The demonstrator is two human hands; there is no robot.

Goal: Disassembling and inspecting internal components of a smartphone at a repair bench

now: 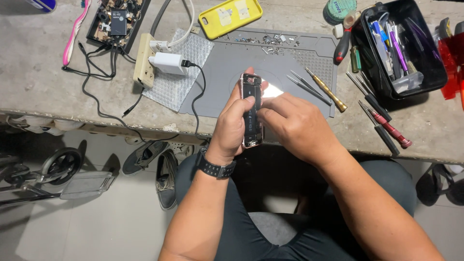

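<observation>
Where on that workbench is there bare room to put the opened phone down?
The grey rubber work mat is bare on its left half, between the white charger plug and the left hand. Bare concrete lies left of the black cable. It is crowded right: tweezers, screwdrivers, black tool tray.

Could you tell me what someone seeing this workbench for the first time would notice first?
The eye lands on the opened phone in the middle, held upright by the left hand while the right hand touches its exposed inside, above a grey work mat. Next come the bright yellow phone case at the top edge and the black tool tray at the top right, with screwdrivers lying beside it.
</observation>
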